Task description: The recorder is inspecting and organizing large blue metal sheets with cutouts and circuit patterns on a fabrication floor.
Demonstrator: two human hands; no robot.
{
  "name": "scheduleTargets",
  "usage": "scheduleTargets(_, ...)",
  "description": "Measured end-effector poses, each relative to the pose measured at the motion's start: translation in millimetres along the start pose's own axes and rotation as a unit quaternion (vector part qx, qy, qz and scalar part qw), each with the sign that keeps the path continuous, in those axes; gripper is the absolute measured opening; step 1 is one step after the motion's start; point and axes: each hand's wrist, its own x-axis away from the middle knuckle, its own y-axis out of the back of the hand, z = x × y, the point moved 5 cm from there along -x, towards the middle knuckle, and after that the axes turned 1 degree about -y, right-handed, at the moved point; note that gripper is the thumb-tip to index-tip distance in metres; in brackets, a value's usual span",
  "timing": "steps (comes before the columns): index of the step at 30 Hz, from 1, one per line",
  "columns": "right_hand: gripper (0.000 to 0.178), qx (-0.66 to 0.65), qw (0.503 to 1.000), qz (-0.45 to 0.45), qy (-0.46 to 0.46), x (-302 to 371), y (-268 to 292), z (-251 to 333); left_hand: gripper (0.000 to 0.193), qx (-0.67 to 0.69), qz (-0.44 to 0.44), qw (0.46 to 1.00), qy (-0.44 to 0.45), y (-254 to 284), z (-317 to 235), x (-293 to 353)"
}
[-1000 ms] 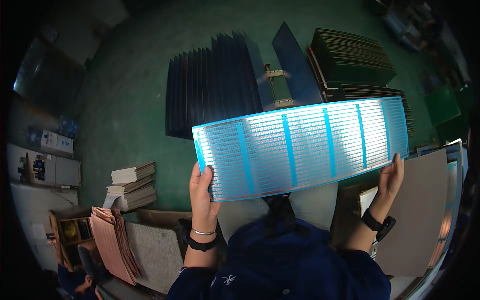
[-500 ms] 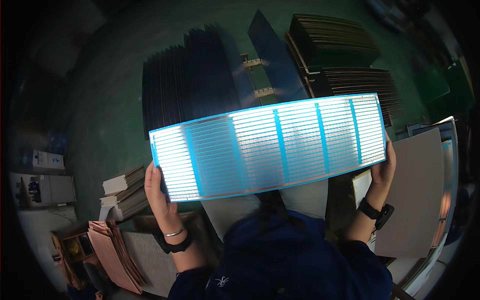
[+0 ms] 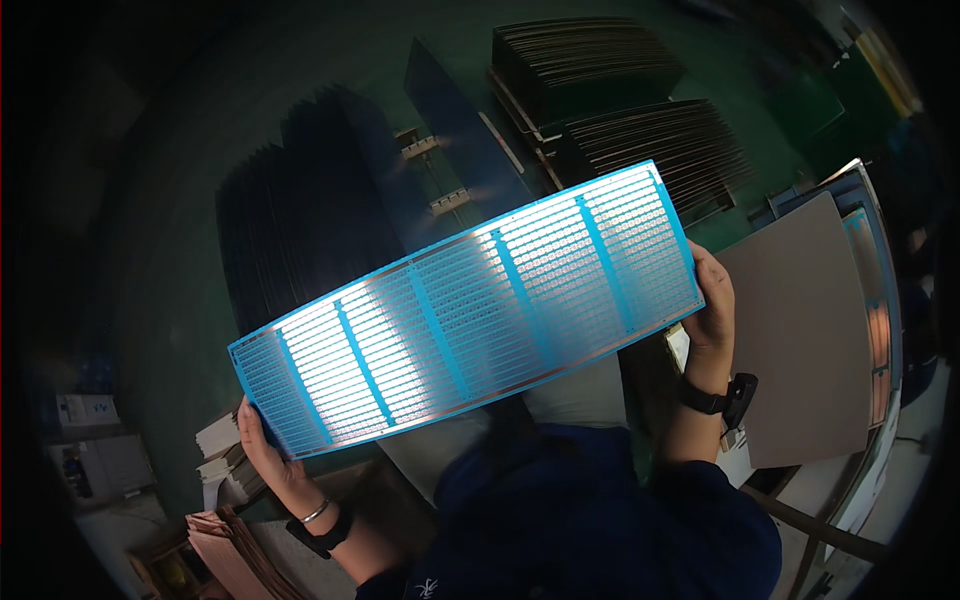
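A long, shiny circuit board panel (image 3: 470, 310) with blue borders and rows of small metallic pads spans the space before me. My left hand (image 3: 266, 447) grips its lower left end, and my right hand (image 3: 712, 303) grips the right end. Both hands are closed at the edges, with part of the fingers hidden behind the panel. It is tilted, its right end higher and farther from me than the left. Bright reflections lie across several of its sections.
Beyond the panel, dark upright panels (image 3: 330, 190) stand in a row on the left. More boards fill racks (image 3: 590, 60) at the far right. A large grey-brown sheet (image 3: 800, 340) leans at my right. Copper-coloured sheets (image 3: 225, 555) and pale stacked sheets (image 3: 222, 440) are at lower left.
The panel has shifted left and tilted more steeply, its left end dropping nearer to me. Both hands keep hold of it. The whole view has turned somewhat to the right.
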Motion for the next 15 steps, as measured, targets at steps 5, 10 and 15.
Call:
scheduleTargets(5, 0.048, -0.015, 0.999, 0.032, -0.009, -2.0, -6.3, 0.3, 0.035, -0.015, -0.010, 1.000, -0.003, 3.7, 0.7, -1.3)
scheduleTargets(10, 0.047, -0.021, 0.999, 0.037, -0.011, -1.7, -7.1, 0.9, 0.037, -0.025, -0.001, 1.000, -0.006, 8.6, 1.3, -3.2)
scheduleTargets(15, 0.047, 0.007, 0.999, 0.031, -0.002, 2.8, -9.1, 2.0, 0.040, -0.023, -0.015, 1.000, -0.014, 7.6, -0.9, 0.5)
